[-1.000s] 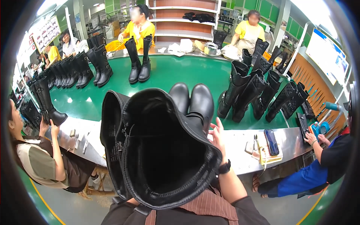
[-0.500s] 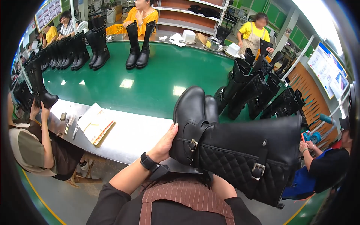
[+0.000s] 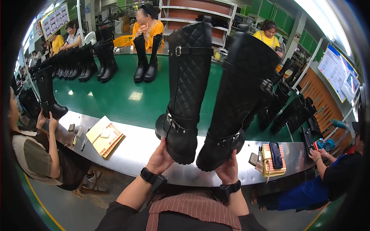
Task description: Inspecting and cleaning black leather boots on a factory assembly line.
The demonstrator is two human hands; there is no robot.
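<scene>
Two tall black boots stand upright before me, shafts up, heels toward me. The left boot (image 3: 189, 84) shows a quilted shaft with buckled straps at top and ankle. My left hand (image 3: 160, 158) is closed round its foot from the left, thumb up along the heel. Leaning a little to the right, the other boot (image 3: 241, 81) carries a buckle on its shaft and a studded ankle strap. Its foot is gripped from below and the right by my right hand (image 3: 228, 169). Most of the fingers of both hands are hidden under or behind the boots.
A steel table edge (image 3: 142, 142) borders the green work surface (image 3: 115, 98). Papers (image 3: 105, 134) lie left; a phone (image 3: 276, 155) rests on more papers at right. Boots (image 3: 146, 61) stand across the table, more at right (image 3: 295, 111). Co-workers sit left, right and opposite.
The boots have swung from lying sideways, shafts to the right, to upright and apart. My right hand has come into view on the right boot. The phone and papers at right now show.
</scene>
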